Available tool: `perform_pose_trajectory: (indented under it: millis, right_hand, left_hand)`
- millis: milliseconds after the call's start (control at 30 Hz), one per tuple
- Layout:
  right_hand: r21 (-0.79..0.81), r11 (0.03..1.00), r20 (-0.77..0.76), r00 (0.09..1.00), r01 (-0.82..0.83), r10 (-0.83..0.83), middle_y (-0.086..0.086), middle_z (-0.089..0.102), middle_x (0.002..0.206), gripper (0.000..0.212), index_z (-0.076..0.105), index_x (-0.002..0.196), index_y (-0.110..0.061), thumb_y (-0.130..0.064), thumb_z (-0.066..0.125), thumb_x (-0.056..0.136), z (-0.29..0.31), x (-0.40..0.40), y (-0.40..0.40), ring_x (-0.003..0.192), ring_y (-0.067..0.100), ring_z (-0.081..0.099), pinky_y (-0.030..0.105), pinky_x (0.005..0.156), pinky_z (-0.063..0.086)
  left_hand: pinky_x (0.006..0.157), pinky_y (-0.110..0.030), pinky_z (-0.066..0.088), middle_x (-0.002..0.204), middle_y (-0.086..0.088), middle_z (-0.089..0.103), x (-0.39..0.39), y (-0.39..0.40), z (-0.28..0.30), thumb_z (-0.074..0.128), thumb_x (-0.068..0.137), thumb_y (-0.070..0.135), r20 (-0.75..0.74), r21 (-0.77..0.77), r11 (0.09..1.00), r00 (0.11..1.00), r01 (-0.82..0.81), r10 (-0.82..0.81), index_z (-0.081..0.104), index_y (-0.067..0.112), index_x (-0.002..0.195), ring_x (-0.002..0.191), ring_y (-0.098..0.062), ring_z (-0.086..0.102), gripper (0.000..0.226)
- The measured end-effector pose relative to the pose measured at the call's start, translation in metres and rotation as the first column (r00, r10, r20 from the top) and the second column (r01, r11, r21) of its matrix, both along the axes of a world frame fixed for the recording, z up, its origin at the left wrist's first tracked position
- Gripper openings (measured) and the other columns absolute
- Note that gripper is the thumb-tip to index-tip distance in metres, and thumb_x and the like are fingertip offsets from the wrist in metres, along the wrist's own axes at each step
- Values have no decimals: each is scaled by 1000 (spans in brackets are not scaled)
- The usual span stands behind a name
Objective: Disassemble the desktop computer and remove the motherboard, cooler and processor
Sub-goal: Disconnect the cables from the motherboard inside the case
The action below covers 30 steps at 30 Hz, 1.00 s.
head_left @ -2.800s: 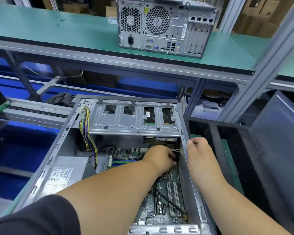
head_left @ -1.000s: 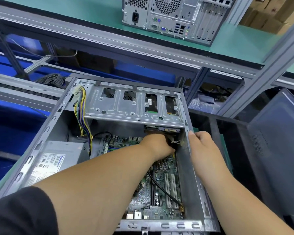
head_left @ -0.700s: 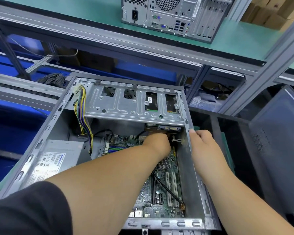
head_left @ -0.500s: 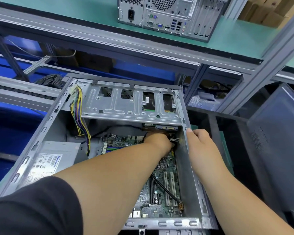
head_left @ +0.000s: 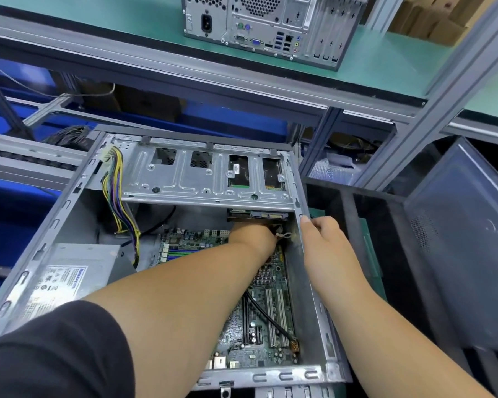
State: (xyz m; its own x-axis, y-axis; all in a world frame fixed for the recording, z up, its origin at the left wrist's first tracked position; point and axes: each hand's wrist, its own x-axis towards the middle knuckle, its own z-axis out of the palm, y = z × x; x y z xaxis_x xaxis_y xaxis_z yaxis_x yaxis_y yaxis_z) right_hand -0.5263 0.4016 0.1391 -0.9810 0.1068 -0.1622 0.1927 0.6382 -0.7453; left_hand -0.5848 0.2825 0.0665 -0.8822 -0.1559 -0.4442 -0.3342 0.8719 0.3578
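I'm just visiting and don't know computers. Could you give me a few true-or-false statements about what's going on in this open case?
1. The left hand reaches inside the open case, under the drive cage. True.
2. The right hand is holding a screwdriver. False: it grips the case's right wall, no tool.
3. The motherboard has already been taken out. False: it still lies in the case.
4. A second computer stands on the green shelf above. True.
5. The power supply sits in the case's left side. True.
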Motion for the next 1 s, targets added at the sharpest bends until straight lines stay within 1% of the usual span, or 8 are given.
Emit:
perform_pose_trajectory:
  millis: [133,267,367,567,667,733,867,1000]
  right_hand:
    - [14,1000,7,1000,-12,12,-12,56,96,26,48,106,-33,-54,37,96,3,1,-1,82,1,52,26,61,36]
    - [35,999,14,1000,-17,17,-7,59,100,25,47,104,-34,-55,37,95,3,1,-2,87,10,56,34,71,42]
    - [66,998,15,1000,-24,23,-1,62,100,28,48,106,-32,-55,37,95,4,1,-3,89,21,59,40,80,48]
    - [191,979,19,998,-65,62,5,59,114,30,48,117,-21,-44,37,100,7,2,-6,99,30,59,50,92,46]
    - [225,971,34,997,-79,73,6,58,115,31,46,119,-20,-42,35,101,9,2,-8,100,32,59,52,93,45]
    - [260,961,34,996,-89,82,4,56,115,30,46,117,-18,-41,34,102,12,3,-9,100,31,57,50,93,44]
    - [322,941,36,995,-102,95,6,53,110,25,43,104,-15,-39,33,103,16,4,-12,97,32,56,49,90,45]
    - [346,932,43,994,-110,101,6,51,112,26,41,105,-14,-38,32,104,19,5,-15,99,34,56,51,92,44]
  left_hand:
    - [93,-32,44,127,-6,61,0,0,0,48,99,31,-14,10,1000,1000,-15,15,62,16,123,118,-27,56,32]
    - [95,-32,44,130,-6,59,-3,2,0,47,98,27,-38,-3,999,999,-32,32,59,15,126,119,-27,56,32]
    - [92,-31,45,127,-7,61,-2,4,-1,49,98,27,-52,-13,999,998,-34,33,61,15,122,116,-27,57,30]
    - [86,-32,46,120,-8,65,1,5,-3,51,96,28,-76,-32,999,997,-11,9,66,14,114,112,-29,60,28]
    - [79,-30,43,114,-9,67,2,6,-3,50,96,27,-69,-43,999,997,19,-22,68,13,107,107,-30,61,25]
    - [79,-30,42,114,-9,66,3,6,-3,49,96,26,-78,-45,999,996,28,-31,68,13,108,107,-30,61,25]
    - [84,-30,45,115,-9,67,3,7,-4,50,97,29,-116,-68,997,992,36,-44,68,13,109,108,-30,61,27]
    - [81,-29,45,109,-10,68,4,8,-4,49,98,33,-122,-61,998,992,29,-36,68,11,102,103,-29,62,29]
